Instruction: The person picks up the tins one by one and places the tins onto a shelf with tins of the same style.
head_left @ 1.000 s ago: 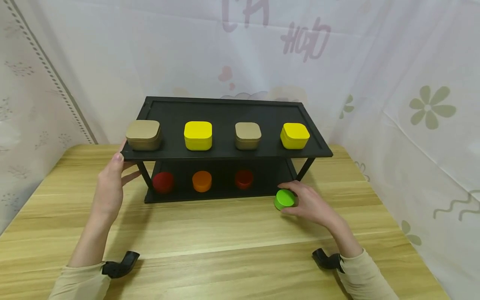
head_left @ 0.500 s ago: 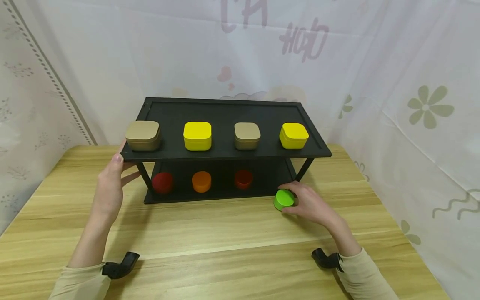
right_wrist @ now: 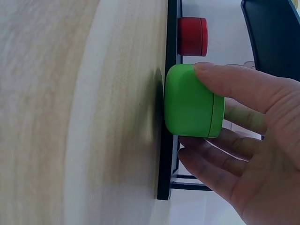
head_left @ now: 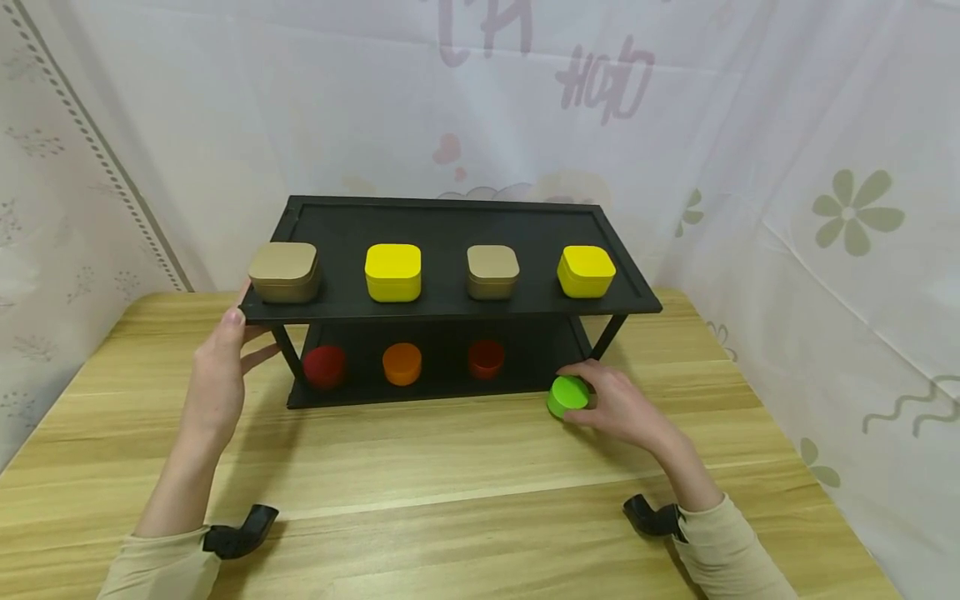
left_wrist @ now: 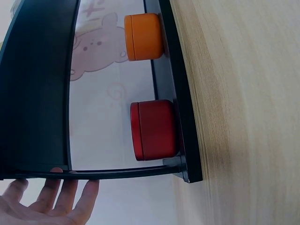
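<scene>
My right hand [head_left: 618, 404] pinches a small green lidded tin [right_wrist: 190, 101] between thumb and fingers. It is just in front of the black two-tier shelf [head_left: 442, 218], near the right end; whether it touches the table, I cannot tell. At the shelf's left end, my left hand [head_left: 217, 383] grips the upper tier's corner, thumb at the front, fingers along the side rail [left_wrist: 117, 175]. Along the lower tier stand a dark red tin [left_wrist: 157, 130], an orange tin [left_wrist: 144, 36] and another red tin [right_wrist: 191, 36].
The upper tier bears a large tan box [head_left: 285, 272], a yellow box [head_left: 393, 273], a smaller tan box [head_left: 492, 272] and another yellow box [head_left: 586, 272]. The shelf stands on a wooden table [head_left: 420, 500]. Patterned white cloth [head_left: 337, 100] hangs behind and at both sides.
The green tin tips very slightly in my right hand. My left hand stays on the shelf's end, and the other containers have not moved; the view shifts a little.
</scene>
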